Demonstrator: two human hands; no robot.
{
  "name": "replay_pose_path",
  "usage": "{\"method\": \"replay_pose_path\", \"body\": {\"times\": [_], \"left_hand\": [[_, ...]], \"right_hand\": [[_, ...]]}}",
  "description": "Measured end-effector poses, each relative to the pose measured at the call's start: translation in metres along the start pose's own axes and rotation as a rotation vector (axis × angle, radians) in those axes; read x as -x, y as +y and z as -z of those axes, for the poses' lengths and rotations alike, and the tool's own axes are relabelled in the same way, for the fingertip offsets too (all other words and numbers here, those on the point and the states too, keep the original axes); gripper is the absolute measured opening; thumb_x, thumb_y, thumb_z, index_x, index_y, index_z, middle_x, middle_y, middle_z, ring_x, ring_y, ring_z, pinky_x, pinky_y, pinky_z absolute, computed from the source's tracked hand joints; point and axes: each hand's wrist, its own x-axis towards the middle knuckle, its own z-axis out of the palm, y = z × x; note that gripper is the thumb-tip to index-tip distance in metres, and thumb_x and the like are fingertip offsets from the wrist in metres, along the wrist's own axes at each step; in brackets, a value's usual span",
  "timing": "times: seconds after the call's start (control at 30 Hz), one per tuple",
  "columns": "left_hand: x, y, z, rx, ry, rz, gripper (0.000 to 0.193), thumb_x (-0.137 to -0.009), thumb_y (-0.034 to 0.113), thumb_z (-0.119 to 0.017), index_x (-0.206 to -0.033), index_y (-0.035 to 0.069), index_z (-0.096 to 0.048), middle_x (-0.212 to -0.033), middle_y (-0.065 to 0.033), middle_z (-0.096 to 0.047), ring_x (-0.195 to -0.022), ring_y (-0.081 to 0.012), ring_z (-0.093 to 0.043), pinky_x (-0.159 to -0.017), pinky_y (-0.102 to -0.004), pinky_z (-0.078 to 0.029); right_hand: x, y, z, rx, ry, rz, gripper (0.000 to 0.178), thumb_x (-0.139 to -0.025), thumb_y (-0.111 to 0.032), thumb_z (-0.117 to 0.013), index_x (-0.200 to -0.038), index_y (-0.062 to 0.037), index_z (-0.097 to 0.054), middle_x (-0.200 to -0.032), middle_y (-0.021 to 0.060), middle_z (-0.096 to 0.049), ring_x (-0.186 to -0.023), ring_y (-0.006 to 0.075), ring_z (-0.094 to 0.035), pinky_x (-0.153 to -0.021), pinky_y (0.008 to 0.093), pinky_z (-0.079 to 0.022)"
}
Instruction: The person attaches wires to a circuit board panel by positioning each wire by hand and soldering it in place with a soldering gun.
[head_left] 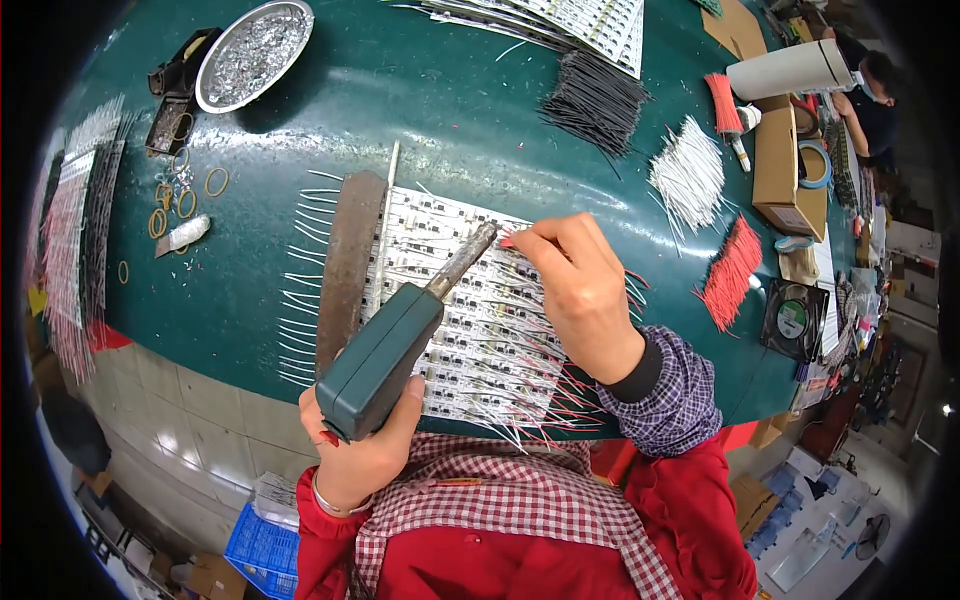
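My left hand [362, 450] is wrapped round the handle of a dark green soldering gun [385, 350]. Its metal tip reaches up and right to the top of a white circuit board panel [450, 385], which carries rows of small black parts. Beside that tip, my right hand [585, 285] pinches a short red wire [506, 241] against the panel. White and red wires stick out along the panel's right side. A rusty flat metal bar [348, 265] lies over the panel's left part, with white wire ends showing beyond it.
Black wires [597, 103], white wires [690, 170] and red wires [733, 272] lie in bundles at the right. A metal bowl [203, 88] of scraps stands far left, near rubber bands [217, 181]. More panels [610, 30] lie at the back. A person [872, 115] sits far right.
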Motion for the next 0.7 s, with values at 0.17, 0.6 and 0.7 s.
{"method": "replay_pose_path", "body": {"times": [0.17,0.6,0.7], "left_hand": [[-0.009,-0.002,0.002,-0.011,-0.025,-0.172,0.025,-0.072,0.006,-0.082,-0.092,0.0,-0.069,-0.093,-0.0111,-0.068,-0.075,-0.0235,-0.066,-0.075,-0.0359,-0.052],[0.002,-0.003,0.005,-0.046,0.048,-0.187,0.016,-0.072,0.008,-0.079,-0.087,0.004,-0.074,-0.086,-0.0097,-0.069,-0.067,-0.0252,-0.066,-0.057,-0.0347,-0.05],[0.004,-0.009,0.011,-0.208,0.042,-0.288,0.016,-0.072,0.008,-0.079,-0.087,0.005,-0.074,-0.089,-0.0098,-0.069,-0.071,-0.0241,-0.065,-0.06,-0.0358,-0.049]], "right_hand": [[0.0,0.0,0.0,0.003,-0.011,0.001,0.028,-0.07,0.006,-0.063,-0.098,0.0028,-0.065,-0.093,0.0122,-0.058,-0.085,0.0271,-0.057,-0.068,0.0351,-0.05],[0.0,-0.003,0.001,0.019,-0.019,-0.002,0.028,-0.071,0.004,-0.064,-0.099,0.0022,-0.065,-0.093,0.0115,-0.057,-0.086,0.0267,-0.057,-0.068,0.0343,-0.05],[0.0,-0.004,0.0,0.056,0.008,0.008,0.028,-0.071,0.003,-0.064,-0.099,0.0022,-0.065,-0.093,0.0113,-0.058,-0.085,0.0269,-0.057,-0.067,0.0346,-0.05]]}}
